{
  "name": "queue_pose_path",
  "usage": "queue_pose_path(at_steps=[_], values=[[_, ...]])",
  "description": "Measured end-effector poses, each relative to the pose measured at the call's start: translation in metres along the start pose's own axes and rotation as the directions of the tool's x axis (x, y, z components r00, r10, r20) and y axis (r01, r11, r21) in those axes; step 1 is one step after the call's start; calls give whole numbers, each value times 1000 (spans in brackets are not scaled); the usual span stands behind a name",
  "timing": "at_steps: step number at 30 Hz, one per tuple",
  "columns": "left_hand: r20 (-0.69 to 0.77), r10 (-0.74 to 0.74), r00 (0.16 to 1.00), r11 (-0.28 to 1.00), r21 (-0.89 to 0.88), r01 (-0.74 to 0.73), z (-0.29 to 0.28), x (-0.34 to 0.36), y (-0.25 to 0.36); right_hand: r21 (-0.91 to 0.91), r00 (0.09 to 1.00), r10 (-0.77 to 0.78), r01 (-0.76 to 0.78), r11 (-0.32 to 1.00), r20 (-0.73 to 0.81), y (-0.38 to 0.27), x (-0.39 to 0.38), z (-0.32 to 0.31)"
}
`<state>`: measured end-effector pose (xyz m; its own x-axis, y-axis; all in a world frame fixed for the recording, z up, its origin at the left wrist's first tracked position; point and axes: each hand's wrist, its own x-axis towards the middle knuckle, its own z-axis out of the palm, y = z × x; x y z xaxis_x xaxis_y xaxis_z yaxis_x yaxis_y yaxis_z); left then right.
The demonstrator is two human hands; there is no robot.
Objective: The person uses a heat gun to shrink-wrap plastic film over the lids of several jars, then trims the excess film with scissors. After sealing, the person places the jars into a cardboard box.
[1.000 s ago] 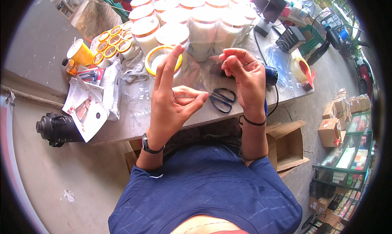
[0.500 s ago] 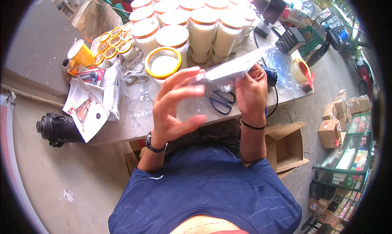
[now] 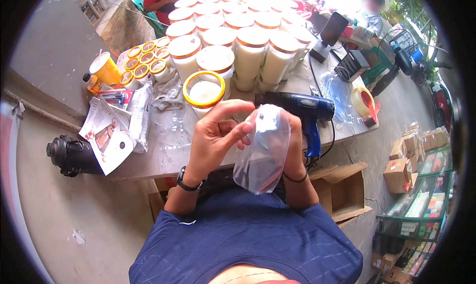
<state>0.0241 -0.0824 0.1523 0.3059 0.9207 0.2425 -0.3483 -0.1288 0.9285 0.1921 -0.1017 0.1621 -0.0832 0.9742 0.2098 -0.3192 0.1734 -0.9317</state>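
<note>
A clear plastic sleeve [image 3: 263, 160] hangs between my hands above the table's near edge. My right hand [image 3: 296, 142] grips it from behind, its fingers partly hidden by the film. Thumb and forefinger of my left hand [image 3: 210, 138] pinch toward the sleeve's upper left edge; the other fingers curl in. Just beyond the left hand stands a white-filled jar candle with an orange rim [image 3: 204, 90]. A black and blue heat gun [image 3: 302, 105] lies on the table beside my right hand, handle toward me.
Many wrapped white jars [image 3: 248, 51] crowd the table's middle. Small orange-rimmed jars [image 3: 141, 71], a yellow cup [image 3: 105, 67] and leaflets [image 3: 106, 133] lie left. At right are a tape roll [image 3: 363, 99], plastic sheets [image 3: 338, 95] and, below, an open carton [image 3: 347, 192].
The sleeve has swung down from a raised, flat position and now hangs toward me. My left hand has gone from spread fingers to a pinch. The heat gun shows more fully.
</note>
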Motion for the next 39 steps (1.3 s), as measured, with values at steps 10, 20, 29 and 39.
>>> queue_pose_path(at_steps=[10, 20, 29, 39], values=[[-2, 176, 984, 979, 110, -174, -6, -7, -2, -248, 982, -189, 181, 952, -7, 3, 0, 14], [461, 98, 882, 995, -28, -95, -37, -3, 5, 304, 903, 41, -186, 934, 428, 8, 8, -14], [335, 43, 941, 971, -236, 40, -41, -8, 2, -64, 873, 240, -235, 970, 426, 11, 19, -26], [-248, 271, 930, 956, 181, -231, -57, 9, 8, 153, 997, 21, -32, 988, 74, 18, 63, 19]])
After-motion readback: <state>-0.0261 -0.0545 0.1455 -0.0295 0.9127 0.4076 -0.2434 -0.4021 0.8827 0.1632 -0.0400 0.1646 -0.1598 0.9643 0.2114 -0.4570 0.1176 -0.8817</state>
